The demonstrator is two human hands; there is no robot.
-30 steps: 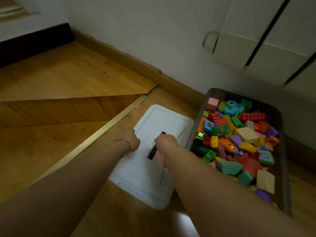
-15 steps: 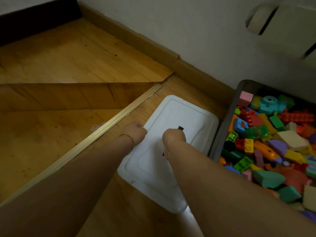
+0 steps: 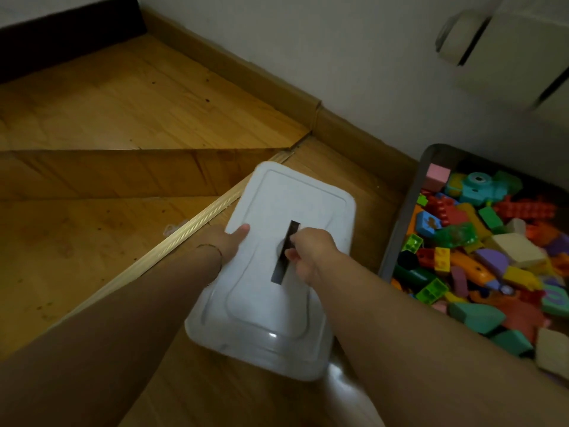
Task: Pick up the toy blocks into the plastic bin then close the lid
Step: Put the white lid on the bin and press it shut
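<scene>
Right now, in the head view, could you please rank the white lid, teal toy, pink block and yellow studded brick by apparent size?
1. white lid, also nearest the camera
2. teal toy
3. pink block
4. yellow studded brick, only slightly smaller than the pink block; a close call

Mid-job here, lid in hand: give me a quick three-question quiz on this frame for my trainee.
1. True or false: the lid sits closed on the plastic bin.
2. The right hand grips the lid by: A) its dark centre handle; B) its near corner; C) the bin's rim.
3. Fill in: the left hand holds the lid's ___ edge, thumb on top.

Key: 1 false, the lid is held off to the bin's left, over the floor. 2 A. 3 left.
</scene>
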